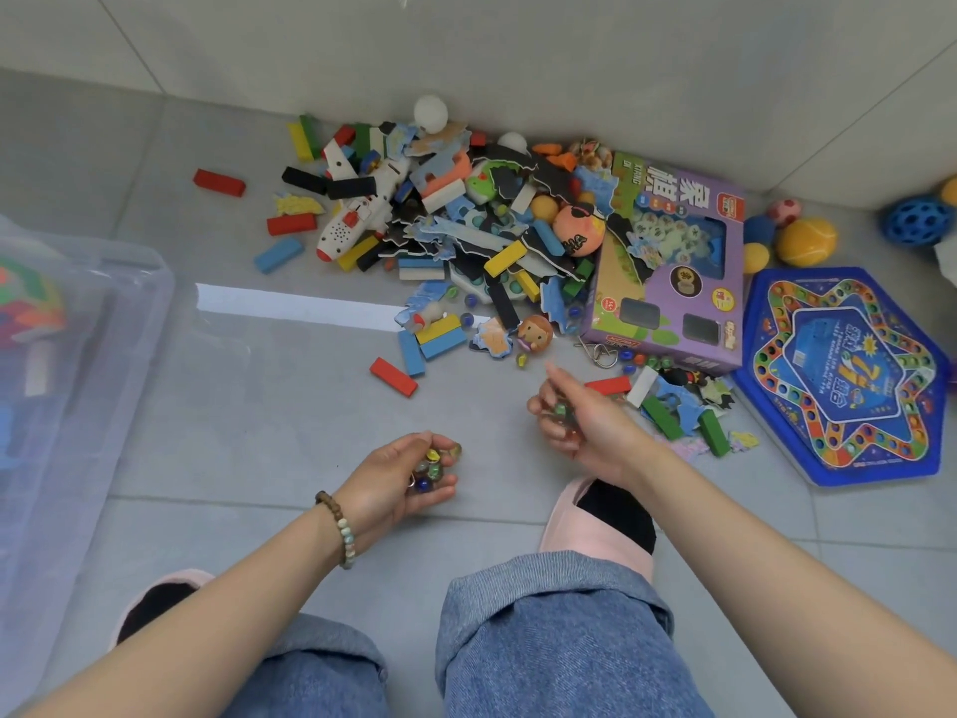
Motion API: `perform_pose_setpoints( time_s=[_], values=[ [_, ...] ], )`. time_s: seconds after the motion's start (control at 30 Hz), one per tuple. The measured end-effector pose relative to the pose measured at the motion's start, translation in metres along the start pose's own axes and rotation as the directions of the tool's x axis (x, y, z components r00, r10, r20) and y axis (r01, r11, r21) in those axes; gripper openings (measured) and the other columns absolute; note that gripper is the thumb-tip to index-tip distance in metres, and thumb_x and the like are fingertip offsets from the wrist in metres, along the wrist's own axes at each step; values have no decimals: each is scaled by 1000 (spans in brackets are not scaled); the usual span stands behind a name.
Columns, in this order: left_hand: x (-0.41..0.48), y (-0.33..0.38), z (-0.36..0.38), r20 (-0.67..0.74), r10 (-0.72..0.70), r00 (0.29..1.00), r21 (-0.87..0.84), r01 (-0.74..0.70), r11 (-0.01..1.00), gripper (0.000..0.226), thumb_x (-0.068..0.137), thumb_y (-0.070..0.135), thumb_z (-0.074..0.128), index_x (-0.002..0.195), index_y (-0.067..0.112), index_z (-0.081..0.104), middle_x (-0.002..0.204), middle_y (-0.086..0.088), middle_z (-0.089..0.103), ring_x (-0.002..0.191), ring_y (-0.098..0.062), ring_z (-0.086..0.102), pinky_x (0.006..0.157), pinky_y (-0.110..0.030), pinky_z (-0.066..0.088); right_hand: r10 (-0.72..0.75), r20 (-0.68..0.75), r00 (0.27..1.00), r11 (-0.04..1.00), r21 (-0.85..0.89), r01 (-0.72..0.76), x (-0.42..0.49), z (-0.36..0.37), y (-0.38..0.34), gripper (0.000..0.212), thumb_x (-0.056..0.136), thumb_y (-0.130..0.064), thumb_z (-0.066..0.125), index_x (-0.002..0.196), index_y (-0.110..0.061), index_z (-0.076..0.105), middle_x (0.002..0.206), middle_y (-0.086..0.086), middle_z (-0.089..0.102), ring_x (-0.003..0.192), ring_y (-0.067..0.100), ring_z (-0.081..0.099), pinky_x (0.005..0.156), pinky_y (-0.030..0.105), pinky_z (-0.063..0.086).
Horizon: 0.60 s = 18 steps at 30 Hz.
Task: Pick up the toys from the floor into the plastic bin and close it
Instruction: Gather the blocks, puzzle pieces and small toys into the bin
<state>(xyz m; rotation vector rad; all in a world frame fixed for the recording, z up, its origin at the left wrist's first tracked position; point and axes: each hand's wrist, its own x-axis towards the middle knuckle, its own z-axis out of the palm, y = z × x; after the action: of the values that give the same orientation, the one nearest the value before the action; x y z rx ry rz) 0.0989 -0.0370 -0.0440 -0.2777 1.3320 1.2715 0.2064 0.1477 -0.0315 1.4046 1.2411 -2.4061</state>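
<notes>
Grey floor tiles (259, 406) lie beneath the left hand (399, 479) and right hand (575, 417), fingers curled round marbles (430, 466).

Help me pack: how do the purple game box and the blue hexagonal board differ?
The purple game box is rectangular and thick; the blue hexagonal board is flat and six-sided. The box has a clear window; the board shows a star-shaped track. Both lie on the floor.

Grey tiled floor (269, 422) strewn with toys.
Blocks (505, 259) and puzzle pieces (455, 233) are heaped by the wall (518, 54). A purple box (673, 303), blue game board (844, 375) and balls (808, 242) lie right. A plastic bin (103, 313) stands left.
</notes>
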Motion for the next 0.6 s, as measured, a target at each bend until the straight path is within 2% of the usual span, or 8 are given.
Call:
perform_pose_setpoints(
  time_s=[0.07,0.17,0.33,0.4,0.47,0.53,0.57,0.6],
  values=[
    [-3,1,-8,-28,6,1000,-21,-6,1000,27,99,19,39,89,7,60,83,-8,59,72,-19,60,59,-22,58,-38,-35,999,973,-229,29,0,6,9,41,97,-36,44,62,-15,43,50,-5,48,36,6,31,34,15,21],
    [-6,2,-22,-60,16,998,-50,-19,999,27,99,20,39,89,7,61,83,-9,58,73,-20,60,59,-22,58,-172,-6,985,833,-535,142,5,17,25,25,94,-31,53,74,-16,48,45,-6,41,40,8,33,39,16,26],
    [-9,5,-37,-78,37,996,-93,-45,995,26,99,20,40,90,7,61,85,-9,57,74,-19,60,57,-21,57,-228,176,958,435,-861,262,14,50,34,32,86,-42,62,98,-20,42,54,-7,42,49,9,36,51,28,29],
    [-10,7,-40,-81,44,996,-105,-53,993,26,99,21,40,90,7,61,85,-9,57,74,-19,60,58,-21,57,-235,218,947,223,-936,271,17,65,32,35,87,-44,58,106,-19,43,63,-7,49,58,13,44,53,29,31],
    [-9,10,-41,-84,52,995,-111,-62,992,27,99,21,40,90,7,61,85,-9,57,74,-20,60,58,-21,58,-241,224,945,78,-965,248,22,70,31,30,89,-41,56,105,-17,47,77,0,57,73,21,53,57,30,34],
    [-9,13,-42,-81,59,995,-105,-67,992,27,99,21,40,90,7,61,85,-9,57,74,-20,59,58,-21,58,-225,201,954,68,-973,221,25,68,32,24,90,-36,56,101,-15,50,82,2,57,77,22,53,58,30,34],
    [-9,14,-43,-79,62,995,-97,-69,993,27,99,21,40,90,7,61,85,-9,57,74,-20,60,59,-22,58,-225,181,957,129,-968,213,25,67,33,21,91,-34,56,99,-15,51,80,1,55,73,19,51,57,29,34],
    [-8,14,-43,-76,63,995,-87,-69,994,27,99,22,40,90,8,61,85,-9,57,74,-19,60,58,-22,58,-235,133,963,268,-943,195,26,64,34,17,91,-31,56,94,-15,52,77,0,54,66,15,49,53,25,34]
  ],
)
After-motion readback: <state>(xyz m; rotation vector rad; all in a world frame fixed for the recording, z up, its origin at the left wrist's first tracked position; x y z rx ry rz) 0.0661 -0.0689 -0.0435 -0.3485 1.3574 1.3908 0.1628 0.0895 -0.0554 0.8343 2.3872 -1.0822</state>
